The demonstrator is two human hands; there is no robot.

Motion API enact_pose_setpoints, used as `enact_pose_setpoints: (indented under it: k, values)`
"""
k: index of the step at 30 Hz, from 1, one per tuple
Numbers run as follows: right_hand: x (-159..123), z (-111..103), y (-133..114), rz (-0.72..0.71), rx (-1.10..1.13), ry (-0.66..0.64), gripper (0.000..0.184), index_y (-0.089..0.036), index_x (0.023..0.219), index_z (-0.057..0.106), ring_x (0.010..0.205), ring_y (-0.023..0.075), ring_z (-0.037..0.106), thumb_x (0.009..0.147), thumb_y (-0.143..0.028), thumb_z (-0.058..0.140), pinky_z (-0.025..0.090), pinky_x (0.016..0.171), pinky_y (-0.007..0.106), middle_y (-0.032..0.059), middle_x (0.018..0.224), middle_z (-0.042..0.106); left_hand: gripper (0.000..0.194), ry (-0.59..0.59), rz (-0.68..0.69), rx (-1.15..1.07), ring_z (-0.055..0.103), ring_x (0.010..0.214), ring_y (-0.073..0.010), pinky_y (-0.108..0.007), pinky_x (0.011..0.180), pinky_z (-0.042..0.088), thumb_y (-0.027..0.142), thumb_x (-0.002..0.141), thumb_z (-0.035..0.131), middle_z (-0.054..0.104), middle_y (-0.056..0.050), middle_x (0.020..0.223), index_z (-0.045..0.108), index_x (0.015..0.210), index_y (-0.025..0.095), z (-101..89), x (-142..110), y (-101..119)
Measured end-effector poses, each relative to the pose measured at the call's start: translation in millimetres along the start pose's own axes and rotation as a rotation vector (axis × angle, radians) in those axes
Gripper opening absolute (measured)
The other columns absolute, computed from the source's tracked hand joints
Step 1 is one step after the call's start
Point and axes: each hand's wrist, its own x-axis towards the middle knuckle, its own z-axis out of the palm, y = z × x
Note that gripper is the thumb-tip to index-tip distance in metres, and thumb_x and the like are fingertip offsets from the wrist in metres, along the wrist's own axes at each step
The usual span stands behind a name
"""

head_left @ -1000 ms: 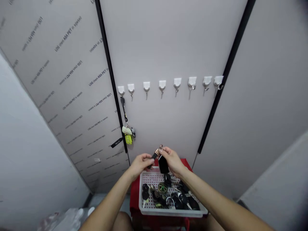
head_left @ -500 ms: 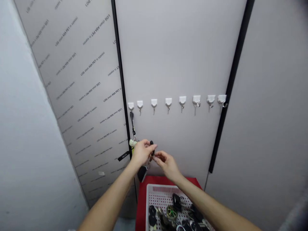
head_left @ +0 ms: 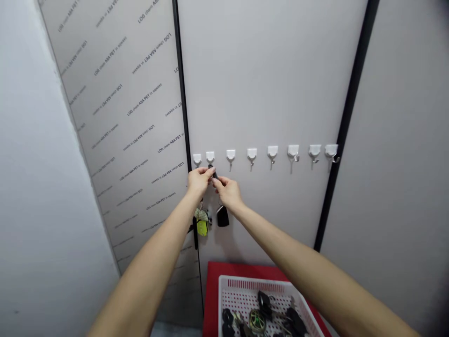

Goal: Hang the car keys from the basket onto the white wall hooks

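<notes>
Both of my hands are raised to a row of several white adhesive wall hooks (head_left: 263,153) on a pale grey panel. My left hand (head_left: 199,182) and my right hand (head_left: 226,193) pinch a dark strap (head_left: 214,174) just under the second hook from the left. From that strap hangs a black key fob (head_left: 222,216), below my fingers. Whether the strap is on the hook is hidden by my fingers. To the left, a key bunch with a yellow tag (head_left: 201,228) hangs below my left wrist, its upper part hidden.
Below my arms, a white perforated plastic basket (head_left: 252,284) of keys, including a green round key ring (head_left: 257,321), stands on a red surface (head_left: 212,299). A grey panel with printed lettering (head_left: 133,121) lies to the left, and black vertical strips edge the middle panel.
My hands have risen from above the basket to the hook row, carrying the strap and black fob. The view has tilted upward, so the basket sits lower in the frame.
</notes>
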Motion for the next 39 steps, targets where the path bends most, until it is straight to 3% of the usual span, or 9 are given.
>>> enact_pose_setpoints:
  k: [8, 14, 18, 22, 26, 32, 35, 39]
  values:
    - [19, 10, 6, 0.072, -0.099, 0.047, 0.027, -0.014, 0.069, 0.056, 0.044, 0.0066, 0.042, 0.065, -0.034, 0.038, 0.031, 0.04, 0.017, -0.0006, 0.051, 0.051, 0.022, 0.212, 0.095, 0.288, 0.045, 0.044, -0.0074, -0.02, 0.048, 0.036, 0.034, 0.052, 0.054, 0.049, 0.002, 0.045, 0.049, 0.056, 0.013, 5.5, 19, -8]
    - [19, 7, 4, 0.134, -0.218, -0.016, 0.028, -0.013, 0.055, 0.055, 0.036, 0.0057, 0.039, 0.066, -0.032, 0.037, 0.03, 0.04, 0.018, -0.0012, 0.04, 0.046, 0.018, 0.244, 0.1, 0.483, 0.047, 0.048, -0.009, -0.021, 0.051, 0.036, 0.032, 0.054, 0.052, 0.049, 0.002, 0.048, 0.046, 0.052, 0.015, 8.5, 19, -13]
    - [12, -4, 5, 0.068, -0.309, -0.044, 0.028, -0.012, 0.051, 0.054, 0.039, 0.0057, 0.039, 0.066, -0.03, 0.039, 0.031, 0.043, 0.018, -0.0017, 0.04, 0.045, 0.014, 0.226, 0.124, 0.543, 0.047, 0.052, -0.0093, -0.022, 0.054, 0.036, 0.028, 0.055, 0.051, 0.05, 0.001, 0.054, 0.048, 0.057, 0.014, 8.3, 8, -15]
    - [-13, -34, 22, 0.011, -0.294, -0.119, 0.022, -0.011, 0.063, 0.057, 0.048, 0.0066, 0.045, 0.065, -0.027, 0.041, 0.033, 0.048, 0.019, -0.001, 0.052, 0.051, 0.02, 0.211, 0.232, 0.488, 0.047, 0.057, -0.0066, -0.019, 0.058, 0.036, 0.023, 0.058, 0.048, 0.052, 0.0, 0.069, 0.048, 0.077, 0.014, 6.7, -25, -28]
    - [-67, -79, 56, 0.081, -0.403, -0.371, 0.02, -0.012, 0.063, 0.057, 0.049, 0.0074, 0.045, 0.064, -0.025, 0.041, 0.033, 0.049, 0.019, -0.001, 0.053, 0.052, 0.019, 0.036, 0.177, 0.474, 0.045, 0.057, -0.0057, -0.018, 0.059, 0.036, 0.019, 0.059, 0.045, 0.051, 0.001, 0.073, 0.048, 0.078, 0.016, 10.8, -79, -62]
    - [-160, -126, 112, 0.252, -0.78, -0.757, 0.017, -0.015, 0.066, 0.059, 0.052, 0.0105, 0.047, 0.057, -0.016, 0.044, 0.032, 0.049, 0.02, 0.002, 0.058, 0.057, 0.017, -0.515, -0.075, 0.648, 0.047, 0.063, -0.0113, -0.023, 0.061, 0.036, 0.016, 0.057, 0.047, 0.054, -0.001, 0.069, 0.052, 0.074, 0.017, 31.2, -173, -141]
    - [-186, -132, 128, 0.227, -0.947, -0.786, 0.023, -0.016, 0.072, 0.059, 0.063, 0.0152, 0.049, 0.052, -0.016, 0.048, 0.032, 0.054, 0.022, 0.0066, 0.069, 0.059, 0.026, -0.673, -0.144, 0.743, 0.048, 0.074, -0.0161, -0.027, 0.067, 0.035, 0.02, 0.056, 0.05, 0.055, -0.005, 0.079, 0.052, 0.081, 0.017, 39.4, -204, -166]
    - [-198, -127, 136, 0.273, -0.933, -0.714, 0.029, -0.016, 0.082, 0.056, 0.064, 0.0153, 0.049, 0.055, -0.019, 0.046, 0.032, 0.055, 0.023, 0.0065, 0.071, 0.058, 0.048, -0.746, -0.124, 0.745, 0.043, 0.089, -0.0187, -0.028, 0.076, 0.032, 0.02, 0.053, 0.053, 0.05, -0.009, 0.097, 0.044, 0.1, 0.015, 45.5, -220, -180]
